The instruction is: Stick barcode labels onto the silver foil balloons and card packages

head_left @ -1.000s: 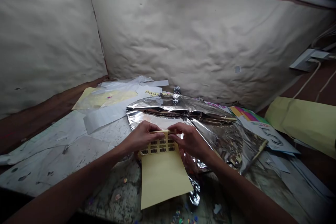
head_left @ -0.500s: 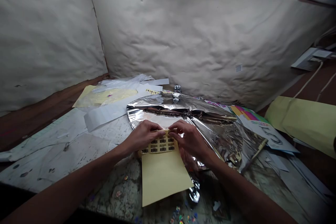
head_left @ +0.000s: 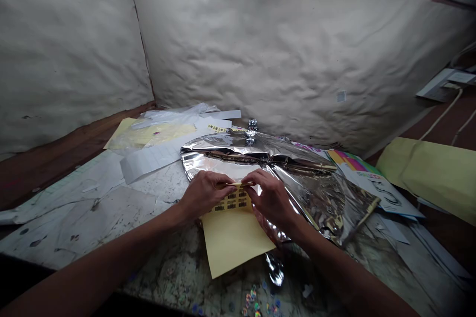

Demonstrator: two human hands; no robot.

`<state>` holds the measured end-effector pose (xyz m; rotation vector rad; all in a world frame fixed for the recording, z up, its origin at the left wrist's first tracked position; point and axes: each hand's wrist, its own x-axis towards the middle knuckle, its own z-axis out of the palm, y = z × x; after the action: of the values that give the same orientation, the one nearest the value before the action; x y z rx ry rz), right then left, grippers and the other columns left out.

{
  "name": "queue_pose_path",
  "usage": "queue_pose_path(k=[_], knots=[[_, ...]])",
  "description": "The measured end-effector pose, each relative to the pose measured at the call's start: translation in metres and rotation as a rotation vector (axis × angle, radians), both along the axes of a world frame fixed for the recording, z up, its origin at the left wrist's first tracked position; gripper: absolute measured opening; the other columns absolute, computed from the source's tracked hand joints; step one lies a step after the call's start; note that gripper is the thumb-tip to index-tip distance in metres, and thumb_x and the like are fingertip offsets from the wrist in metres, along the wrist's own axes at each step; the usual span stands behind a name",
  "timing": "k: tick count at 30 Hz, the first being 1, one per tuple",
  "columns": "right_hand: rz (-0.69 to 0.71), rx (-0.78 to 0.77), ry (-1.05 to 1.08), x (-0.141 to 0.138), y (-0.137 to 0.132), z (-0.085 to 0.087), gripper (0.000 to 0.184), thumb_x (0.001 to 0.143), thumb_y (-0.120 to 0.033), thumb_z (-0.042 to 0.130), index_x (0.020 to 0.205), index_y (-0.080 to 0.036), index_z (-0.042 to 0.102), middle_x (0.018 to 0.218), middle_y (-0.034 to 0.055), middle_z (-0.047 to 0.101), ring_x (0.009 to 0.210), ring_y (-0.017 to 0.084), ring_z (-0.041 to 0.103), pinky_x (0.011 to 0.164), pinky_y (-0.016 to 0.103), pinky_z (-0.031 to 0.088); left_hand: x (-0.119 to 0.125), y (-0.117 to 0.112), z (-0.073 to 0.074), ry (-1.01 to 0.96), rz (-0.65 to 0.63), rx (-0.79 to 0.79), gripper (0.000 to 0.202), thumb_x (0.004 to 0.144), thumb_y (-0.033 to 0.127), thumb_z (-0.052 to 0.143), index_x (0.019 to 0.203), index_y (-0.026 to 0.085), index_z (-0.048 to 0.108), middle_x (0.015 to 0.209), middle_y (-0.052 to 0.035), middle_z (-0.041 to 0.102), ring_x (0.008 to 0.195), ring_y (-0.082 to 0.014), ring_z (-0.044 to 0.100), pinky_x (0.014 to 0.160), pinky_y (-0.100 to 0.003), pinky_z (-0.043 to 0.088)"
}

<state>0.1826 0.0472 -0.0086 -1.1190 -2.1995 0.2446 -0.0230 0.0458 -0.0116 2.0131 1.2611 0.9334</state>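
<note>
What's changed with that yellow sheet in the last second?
The left hand and right hand still pinch the top of the yellow sheet of barcode labels, which has moved up toward the crumpled silver foil. The foil stayed where it was.

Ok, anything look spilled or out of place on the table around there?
Yes: small colored sequins lie scattered on the table just below the yellow sheet, looking spilled. The silver foil beside it is also heavily creased and crumpled.
</note>
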Motion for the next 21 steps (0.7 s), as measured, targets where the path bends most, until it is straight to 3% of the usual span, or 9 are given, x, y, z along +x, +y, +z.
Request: queue_pose_path(k=[5,13,21], knots=[[-0.004,0.148,-0.062,-0.002,0.0,-0.009,0.013,0.089,-0.014,0.058,0.094,-0.022,0.066,0.094,0.0057,0.067,0.088,0.021,0.061,0.076,0.032,0.048,-0.001,0.001,0.0,0.051,-0.016,0.013,0.029,0.089,0.041,0.057,0.091,0.021,0.078,0.084,-0.0024,0.077,0.07,-0.017,0.067,0.064,-0.023,0.044],[-0.017,0.199,-0.114,-0.004,-0.002,-0.01,0.014,0.092,-0.016,0.054,0.093,-0.023,0.067,0.092,0.0053,0.068,0.083,0.02,0.062,0.073,0.03,0.047,0.0,-0.001,0.0,0.207,0.017,0.058,0.035,0.093,0.041,0.049,0.089,0.022,0.078,0.076,-0.0024,0.074,0.065,-0.0155,0.061,0.059,-0.024,0.036],[-0.036,0.303,-0.166,-0.006,-0.004,-0.015,0.017,0.095,-0.019,0.052,0.098,-0.021,0.069,0.094,0.0066,0.07,0.084,0.019,0.062,0.075,0.031,0.046,0.0,-0.002,0.0,0.187,0.041,-0.019,0.045,0.092,0.045,0.046,0.069,0.015,0.07,0.059,-0.002,0.061,0.056,-0.0133,0.05,0.054,-0.024,0.029]])
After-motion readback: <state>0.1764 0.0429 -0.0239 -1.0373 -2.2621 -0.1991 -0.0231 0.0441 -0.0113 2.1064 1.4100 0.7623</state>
